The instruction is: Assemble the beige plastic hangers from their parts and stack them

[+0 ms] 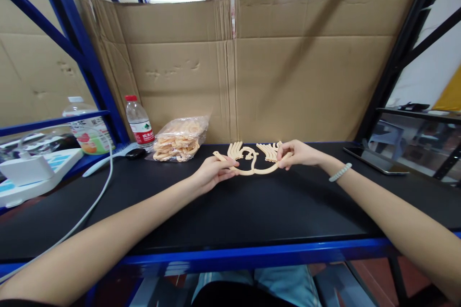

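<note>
Between my two hands is a beige curved bar with a hook (253, 171), shaped somewhat like a clothes hanger. My left hand (212, 172) pinches its left arm near the end, fingers closed round it. At the other end, my right hand (293, 153) grips the right arm between thumb and fingers. The hooked stem rises from the bar's middle and curls to the left. Just behind lie two rows of slim beige curved pieces, a left row (235, 150) and a right row (267, 150). My right fingers partly cover the right row.
A clear plastic bag of beige pieces (180, 139) lies at the back left beside a red-capped water bottle (140, 122). A white cable (104, 187) crosses the left of the black table (259, 216). A tablet-like device (374, 160) lies right. Cardboard (306, 72) walls the back.
</note>
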Tool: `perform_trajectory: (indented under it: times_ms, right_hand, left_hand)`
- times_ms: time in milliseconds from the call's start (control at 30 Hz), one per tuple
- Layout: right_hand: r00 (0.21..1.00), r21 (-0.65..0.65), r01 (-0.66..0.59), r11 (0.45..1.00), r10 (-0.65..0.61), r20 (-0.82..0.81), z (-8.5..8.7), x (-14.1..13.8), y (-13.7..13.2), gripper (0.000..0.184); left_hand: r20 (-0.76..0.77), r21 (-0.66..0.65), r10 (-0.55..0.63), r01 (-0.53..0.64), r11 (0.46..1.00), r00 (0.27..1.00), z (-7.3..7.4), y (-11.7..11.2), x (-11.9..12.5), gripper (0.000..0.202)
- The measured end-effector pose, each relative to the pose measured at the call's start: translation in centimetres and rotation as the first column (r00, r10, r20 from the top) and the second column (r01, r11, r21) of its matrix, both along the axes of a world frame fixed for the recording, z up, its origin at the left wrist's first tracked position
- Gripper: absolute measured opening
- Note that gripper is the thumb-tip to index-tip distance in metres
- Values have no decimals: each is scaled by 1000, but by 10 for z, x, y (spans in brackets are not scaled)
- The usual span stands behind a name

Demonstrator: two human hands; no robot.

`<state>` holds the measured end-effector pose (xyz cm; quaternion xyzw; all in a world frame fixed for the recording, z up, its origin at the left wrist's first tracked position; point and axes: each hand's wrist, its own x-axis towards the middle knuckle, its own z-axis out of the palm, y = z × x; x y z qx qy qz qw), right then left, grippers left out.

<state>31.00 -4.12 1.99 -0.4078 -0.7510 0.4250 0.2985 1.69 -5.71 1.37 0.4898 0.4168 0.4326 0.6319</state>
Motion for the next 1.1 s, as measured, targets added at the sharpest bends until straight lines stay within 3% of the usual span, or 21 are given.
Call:
perform_trajectory:
  times_ms: [100, 167, 233, 300, 400, 533, 633, 867, 1100]
  right_hand:
    - [967, 116, -69, 991, 37, 253, 4, 11, 3, 26]
    - [925, 210, -116, 971, 29, 379, 5, 12, 4, 24]
    - [893, 246, -147, 958, 22, 450, 5, 11, 3, 23]
    - [867, 212, -161, 964, 36, 497, 6, 11, 2, 25]
    - [819, 126, -197, 972, 92, 566, 7, 13, 1, 29]
    - [796, 40, -240, 970, 173, 579, 9, 15, 1, 30]
    - [810, 71, -198, 978, 123, 573, 6, 15, 2, 29]
    - [827, 244, -143, 959, -20, 562, -4, 13, 10, 24]
    - [823, 273, -148, 951, -35, 567, -3, 12, 8, 21]
  left_hand:
    - [-172, 58, -111, 123, 991, 979, 1, 15, -13, 20]
    - [-395, 198, -129, 221, 955, 910, 0, 23, -19, 19]
    - [-587, 354, -86, 351, 867, 805, -2, 28, -23, 18]
    - [-695, 466, -26, 478, 745, 719, -3, 29, -25, 16]
    - [-778, 527, 26, 630, 571, 628, -2, 25, -23, 10]
    - [-820, 543, 97, 711, 448, 565, 1, 19, -20, 6]
    - [-823, 564, 194, 727, 391, 534, 1, 19, -20, 7]
    - [-791, 607, 330, 730, 314, 515, -7, 26, -23, 16]
    - [-802, 585, 354, 754, 300, 482, -8, 28, -26, 18]
